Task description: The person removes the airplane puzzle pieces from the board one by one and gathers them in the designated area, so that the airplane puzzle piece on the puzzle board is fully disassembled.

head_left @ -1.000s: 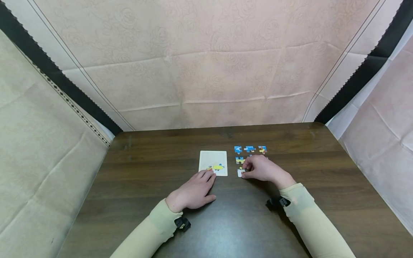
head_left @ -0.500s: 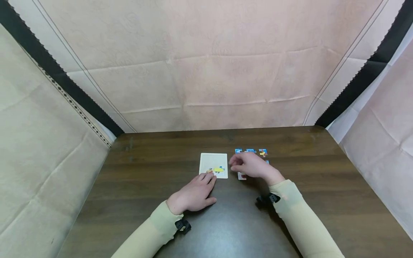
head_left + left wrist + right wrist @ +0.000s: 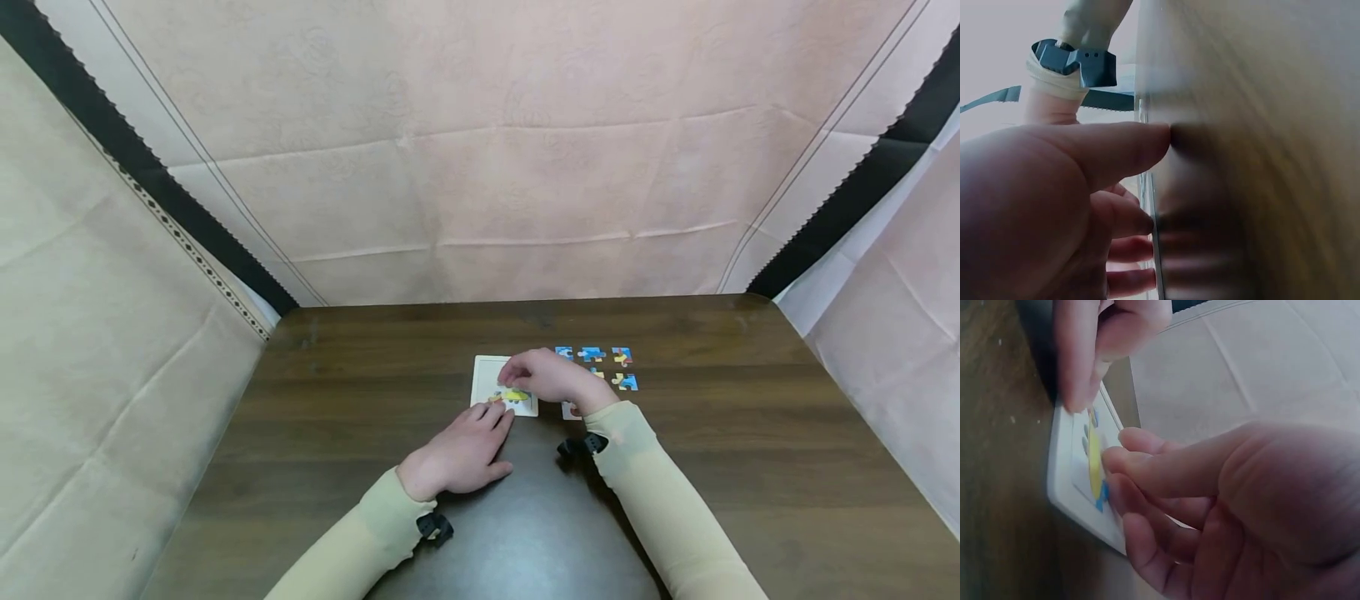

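A white puzzle tray (image 3: pixel 483 369) lies flat on the table, with joined pieces along its near side forming a yellow shape (image 3: pixel 517 396). My left hand (image 3: pixel 459 450) rests with extended fingers on the tray's near edge; its thumb touches the table in the left wrist view. Over the tray's right part is my right hand (image 3: pixel 551 377), thumb and index finger pinched together on a puzzle piece that the fingers almost wholly hide. In the right wrist view the fingertips (image 3: pixel 1116 456) are close beside the yellow shape.
Right of the tray lie several loose puzzle pieces, among them a blue one (image 3: pixel 591 354), a corner one (image 3: pixel 622 356) and another (image 3: pixel 626 382). A near piece (image 3: pixel 571 411) is partly under the right wrist. A patterned cloth wall (image 3: pixel 525 167) stands behind the table (image 3: pixel 360 375).
My right hand has moved left from the loose pieces to over the tray, uncovering some of the pieces. The left hand has stayed on the tray's near edge.
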Demonstrator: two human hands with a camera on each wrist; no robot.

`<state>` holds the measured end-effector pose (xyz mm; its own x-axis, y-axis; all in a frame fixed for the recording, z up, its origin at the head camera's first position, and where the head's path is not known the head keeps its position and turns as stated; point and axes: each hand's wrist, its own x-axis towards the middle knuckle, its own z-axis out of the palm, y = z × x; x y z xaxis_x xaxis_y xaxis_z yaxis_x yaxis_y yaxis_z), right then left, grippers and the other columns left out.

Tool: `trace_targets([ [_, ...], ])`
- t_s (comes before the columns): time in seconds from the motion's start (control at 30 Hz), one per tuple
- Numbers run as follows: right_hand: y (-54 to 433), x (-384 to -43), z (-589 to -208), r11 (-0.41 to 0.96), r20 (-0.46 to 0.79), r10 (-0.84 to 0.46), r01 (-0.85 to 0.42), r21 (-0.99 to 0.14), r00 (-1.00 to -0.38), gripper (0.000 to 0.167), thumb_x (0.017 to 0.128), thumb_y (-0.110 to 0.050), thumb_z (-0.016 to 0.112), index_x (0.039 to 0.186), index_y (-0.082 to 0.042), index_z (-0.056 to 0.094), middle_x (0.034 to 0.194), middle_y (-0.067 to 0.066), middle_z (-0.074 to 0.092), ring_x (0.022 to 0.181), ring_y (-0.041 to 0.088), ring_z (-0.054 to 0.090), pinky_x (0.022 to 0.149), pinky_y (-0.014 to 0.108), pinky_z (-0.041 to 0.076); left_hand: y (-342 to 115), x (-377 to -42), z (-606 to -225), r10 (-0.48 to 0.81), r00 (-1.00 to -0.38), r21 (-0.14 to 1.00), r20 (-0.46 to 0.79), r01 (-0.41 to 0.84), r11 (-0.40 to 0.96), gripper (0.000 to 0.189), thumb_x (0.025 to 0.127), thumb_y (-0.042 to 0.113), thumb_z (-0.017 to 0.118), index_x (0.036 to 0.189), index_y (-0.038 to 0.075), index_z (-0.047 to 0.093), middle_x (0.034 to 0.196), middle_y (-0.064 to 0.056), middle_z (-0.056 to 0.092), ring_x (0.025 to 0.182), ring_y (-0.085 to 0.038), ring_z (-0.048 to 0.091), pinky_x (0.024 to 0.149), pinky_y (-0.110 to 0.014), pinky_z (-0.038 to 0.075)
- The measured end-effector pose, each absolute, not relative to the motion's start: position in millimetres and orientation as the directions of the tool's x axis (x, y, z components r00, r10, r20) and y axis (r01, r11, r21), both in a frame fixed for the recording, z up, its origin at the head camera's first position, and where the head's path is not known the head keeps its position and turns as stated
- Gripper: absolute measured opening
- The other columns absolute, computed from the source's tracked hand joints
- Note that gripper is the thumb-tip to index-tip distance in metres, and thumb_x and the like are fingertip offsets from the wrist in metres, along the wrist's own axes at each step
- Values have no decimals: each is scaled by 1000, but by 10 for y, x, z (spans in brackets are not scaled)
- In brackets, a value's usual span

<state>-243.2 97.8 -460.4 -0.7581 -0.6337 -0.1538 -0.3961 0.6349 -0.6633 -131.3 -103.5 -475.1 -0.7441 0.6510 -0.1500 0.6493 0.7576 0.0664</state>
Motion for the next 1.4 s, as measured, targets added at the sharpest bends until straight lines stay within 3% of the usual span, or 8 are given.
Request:
trace_targets([
  [0.27,971,-2466,-4645,642,-166,-635,-395,-657,-755,17,106,-7,66,115,-15,78,106,-3,74,97,17,66,96,42,56,-827,-1270,-4753,566,-814,17,-130,569,822,81,103,55,65,161,2,45,151,-10,50,136,-29,46,116,-48,42],
  [0.5,952,-2495,-4695,641,-176,-664,-433,-633,-726,20,105,-4,66,115,-16,79,99,-5,70,92,17,62,90,37,54,-668,-1185,-4754,488,-867,8,-103,490,872,78,102,55,66,154,-1,50,147,-13,53,139,-29,45,116,-42,40],
  [0.87,948,-2488,-4701,652,-179,-664,-445,-614,-726,18,106,-7,66,107,-20,79,97,-6,71,88,18,61,85,36,53,-625,-1155,-4753,475,-870,22,-135,476,879,81,106,56,59,159,-3,43,154,-17,47,138,-29,45,119,-39,39],
  [1.13,933,-2479,-4695,654,-183,-667,-450,-608,-723,19,108,-10,62,107,-19,78,107,-6,74,90,17,62,88,39,54,-632,-1156,-4751,478,-867,12,-138,481,876,80,106,55,59,158,-4,43,153,-18,47,137,-29,44,119,-38,39],
  [1.4,916,-2475,-4697,655,-207,-656,-411,-634,-726,15,108,-11,63,108,-19,76,105,-5,72,90,18,62,88,39,54,-634,-1129,-4756,478,-869,-24,-129,485,874,78,106,56,58,156,-3,47,152,-14,44,133,-28,45,115,-38,42],
])
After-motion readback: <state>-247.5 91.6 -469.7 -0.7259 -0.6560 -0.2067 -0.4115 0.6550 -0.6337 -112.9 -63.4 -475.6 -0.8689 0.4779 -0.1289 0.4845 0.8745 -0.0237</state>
